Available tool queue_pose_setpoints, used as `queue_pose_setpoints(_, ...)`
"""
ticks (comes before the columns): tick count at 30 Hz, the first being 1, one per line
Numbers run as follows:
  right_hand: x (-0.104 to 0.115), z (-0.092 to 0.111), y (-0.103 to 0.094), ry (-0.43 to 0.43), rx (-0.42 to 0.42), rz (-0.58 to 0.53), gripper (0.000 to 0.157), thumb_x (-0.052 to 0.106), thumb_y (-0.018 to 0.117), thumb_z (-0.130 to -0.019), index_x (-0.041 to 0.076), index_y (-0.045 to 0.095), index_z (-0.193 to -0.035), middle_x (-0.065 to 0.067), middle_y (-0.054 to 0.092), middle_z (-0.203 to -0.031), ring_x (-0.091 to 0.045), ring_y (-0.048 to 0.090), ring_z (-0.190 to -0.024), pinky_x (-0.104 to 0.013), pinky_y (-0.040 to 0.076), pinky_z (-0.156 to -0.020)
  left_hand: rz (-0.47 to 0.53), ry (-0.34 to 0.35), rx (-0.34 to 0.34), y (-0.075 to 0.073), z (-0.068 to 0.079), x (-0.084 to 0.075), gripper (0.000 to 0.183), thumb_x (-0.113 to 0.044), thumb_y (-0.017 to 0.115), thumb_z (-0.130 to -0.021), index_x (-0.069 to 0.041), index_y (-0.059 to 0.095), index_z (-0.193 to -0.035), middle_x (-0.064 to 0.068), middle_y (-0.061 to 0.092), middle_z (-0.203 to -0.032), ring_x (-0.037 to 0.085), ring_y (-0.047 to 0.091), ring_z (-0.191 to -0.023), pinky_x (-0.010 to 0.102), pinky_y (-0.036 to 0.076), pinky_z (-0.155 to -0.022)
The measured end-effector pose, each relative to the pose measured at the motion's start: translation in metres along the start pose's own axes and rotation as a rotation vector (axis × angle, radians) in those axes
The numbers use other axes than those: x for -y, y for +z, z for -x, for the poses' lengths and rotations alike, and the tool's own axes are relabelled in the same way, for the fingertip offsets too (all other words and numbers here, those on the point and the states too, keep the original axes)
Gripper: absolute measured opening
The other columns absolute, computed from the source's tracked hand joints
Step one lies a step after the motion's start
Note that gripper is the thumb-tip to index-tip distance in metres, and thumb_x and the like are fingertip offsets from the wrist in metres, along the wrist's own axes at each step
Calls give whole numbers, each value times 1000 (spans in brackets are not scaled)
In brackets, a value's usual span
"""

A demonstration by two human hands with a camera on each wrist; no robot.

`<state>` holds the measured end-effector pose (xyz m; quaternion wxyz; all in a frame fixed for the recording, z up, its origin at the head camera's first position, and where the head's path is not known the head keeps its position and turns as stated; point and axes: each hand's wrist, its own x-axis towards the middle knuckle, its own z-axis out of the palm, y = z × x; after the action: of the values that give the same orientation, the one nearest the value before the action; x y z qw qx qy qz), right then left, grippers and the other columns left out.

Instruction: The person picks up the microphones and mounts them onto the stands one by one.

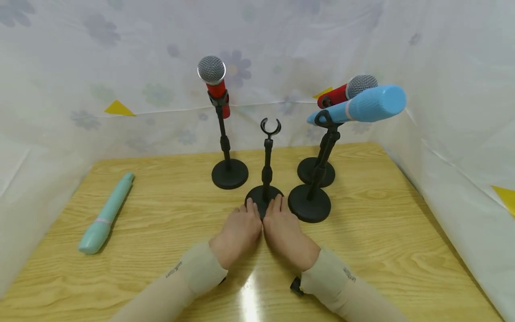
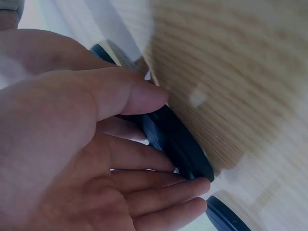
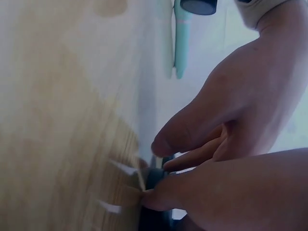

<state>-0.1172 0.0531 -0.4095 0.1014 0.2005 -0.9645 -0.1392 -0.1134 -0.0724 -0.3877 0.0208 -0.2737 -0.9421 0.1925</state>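
Note:
A black microphone stand (image 1: 267,174) with an unfilled C-shaped clip stands upright at the table's middle. My left hand (image 1: 240,229) touches the near left part of its round base; my right hand (image 1: 286,230) touches the near right part. Both hands have mostly straight fingers over the base and lie side by side. In the left wrist view, the left thumb is at the rim of the base (image 2: 180,144), and the fingertips lie along its other face. The right wrist view shows the right hand (image 3: 231,106) by the dark base, partly hidden by the other hand.
Behind left, another stand (image 1: 229,174) holds a red microphone (image 1: 217,91). To the right, a stand (image 1: 310,204) bears a blue microphone (image 1: 368,106), with a red microphone (image 1: 335,95) on a stand behind. A mint-green microphone (image 1: 108,210) lies at the table's left. Patterned white sheeting (image 1: 161,67) surrounds the table.

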Motion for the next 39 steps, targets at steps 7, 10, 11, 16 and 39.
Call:
queue_pose_setpoints(7,7,15,-10,48,20,-63,44,23,63,-99,-10,64,-128,-26,64,-132,-35,63,-125,-32,64,-68,45,27,-36,-4,12,-4,41,-20,59,-101,4,63,-133,19,65,-134,21,73,-100,30,61,-84)
queue_pose_setpoints(10,5,18,-13,31,56,-98,53,31,68,-95,-11,63,-128,-27,63,-132,-35,62,-125,-32,64,-66,161,56,-62,-3,14,2,37,-20,62,-98,7,68,-122,22,70,-123,22,74,-89,30,62,-74)
queue_pose_setpoints(11,3,18,-14,15,60,-124,54,32,69,-94,-11,64,-125,-27,64,-128,-34,65,-120,-33,64,-64,223,61,-77,-2,13,6,31,-19,64,-97,6,71,-114,21,72,-114,22,73,-83,30,62,-69)
queue_pose_setpoints(16,-23,5,-16,-19,75,-363,39,32,71,-94,-4,69,-106,-19,66,-100,-30,65,-88,-40,60,-65,526,40,-69,2,0,31,16,-18,68,-95,-4,67,-88,10,64,-89,21,63,-73,34,57,-64)
queue_pose_setpoints(39,-40,-12,-5,-78,80,-609,21,30,72,-94,11,76,-104,-3,63,-93,-14,54,-73,-27,47,-60,498,40,-159,19,-2,26,64,-51,72,-85,-3,65,-127,12,64,-123,29,66,-108,37,62,-83)
